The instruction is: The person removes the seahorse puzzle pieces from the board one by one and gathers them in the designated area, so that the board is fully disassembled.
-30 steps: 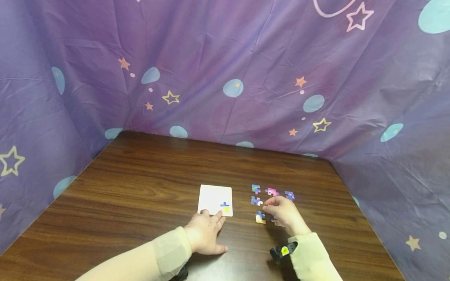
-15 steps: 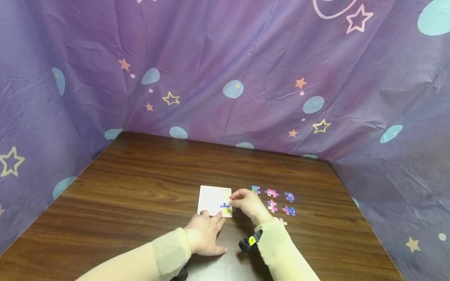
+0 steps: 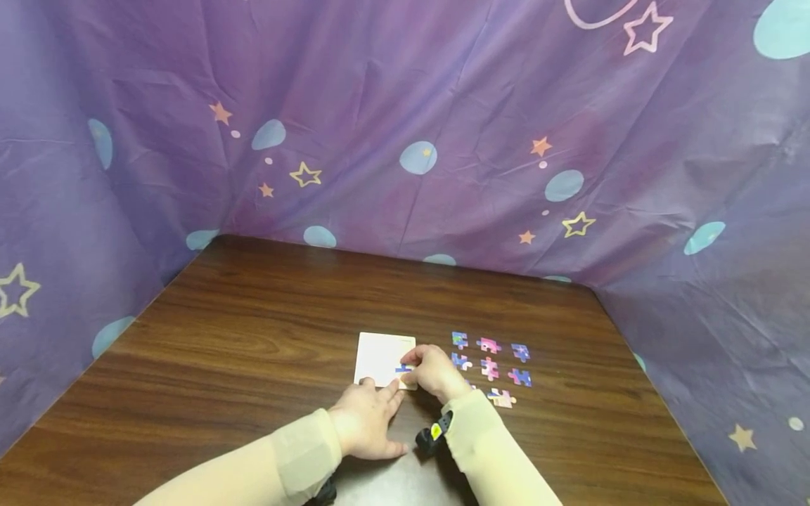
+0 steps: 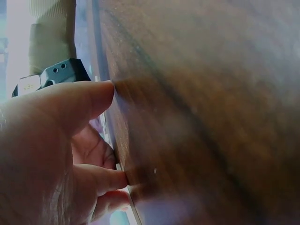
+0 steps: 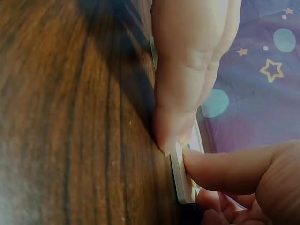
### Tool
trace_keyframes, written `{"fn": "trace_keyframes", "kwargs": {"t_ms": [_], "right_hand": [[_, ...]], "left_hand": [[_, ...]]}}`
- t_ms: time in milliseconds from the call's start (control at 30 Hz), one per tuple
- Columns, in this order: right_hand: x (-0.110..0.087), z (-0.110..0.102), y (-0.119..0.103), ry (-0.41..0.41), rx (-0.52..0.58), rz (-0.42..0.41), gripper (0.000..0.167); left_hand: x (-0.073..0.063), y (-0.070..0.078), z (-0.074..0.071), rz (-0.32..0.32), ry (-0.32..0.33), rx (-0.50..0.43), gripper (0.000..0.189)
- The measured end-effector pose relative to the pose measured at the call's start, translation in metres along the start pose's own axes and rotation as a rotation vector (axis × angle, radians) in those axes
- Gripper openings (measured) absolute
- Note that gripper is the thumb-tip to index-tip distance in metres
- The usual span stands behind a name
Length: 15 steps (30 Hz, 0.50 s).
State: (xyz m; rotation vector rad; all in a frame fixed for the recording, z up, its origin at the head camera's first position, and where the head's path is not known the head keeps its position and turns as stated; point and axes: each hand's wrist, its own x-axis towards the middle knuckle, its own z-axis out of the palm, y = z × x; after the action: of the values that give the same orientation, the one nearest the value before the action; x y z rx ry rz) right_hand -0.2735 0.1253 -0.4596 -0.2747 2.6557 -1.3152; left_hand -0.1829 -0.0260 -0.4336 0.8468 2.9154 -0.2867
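A white square puzzle board [image 3: 377, 353] lies flat on the table. In its lower right corner sits a blue and yellow puzzle piece [image 3: 402, 368], partly covered by fingers. My right hand [image 3: 439, 372] comes over the board's right edge and pinches that piece between thumb and index finger. In the right wrist view the right thumb [image 5: 211, 169] meets the board's corner [image 5: 178, 180], beside a finger of the left hand. My left hand [image 3: 367, 419] rests with spread fingers at the board's near edge, its fingertips on the rim. The left wrist view shows the left thumb [image 4: 89, 101] pointing toward the tabletop.
Right of the board several loose puzzle pieces [image 3: 489, 369] lie in rough rows, the nearest partly behind the right hand. Brown wood tabletop [image 3: 285, 309] surrounds them. A purple starry cloth [image 3: 354, 140] hangs around the back and sides.
My right hand has moved left from above the loose pieces to the board's lower right corner, where its fingers close on the blue and yellow piece. My left hand has stayed in place.
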Motion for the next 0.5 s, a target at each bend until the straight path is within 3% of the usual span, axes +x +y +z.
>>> {"fn": "trace_keyframes", "kwargs": {"t_ms": [500], "right_hand": [[0.0004,0.0022,0.0067,0.032,0.028,0.029,0.03]], "left_hand": [[0.0004,0.0024,-0.0007,0.024,-0.001,0.054,0.088]]}}
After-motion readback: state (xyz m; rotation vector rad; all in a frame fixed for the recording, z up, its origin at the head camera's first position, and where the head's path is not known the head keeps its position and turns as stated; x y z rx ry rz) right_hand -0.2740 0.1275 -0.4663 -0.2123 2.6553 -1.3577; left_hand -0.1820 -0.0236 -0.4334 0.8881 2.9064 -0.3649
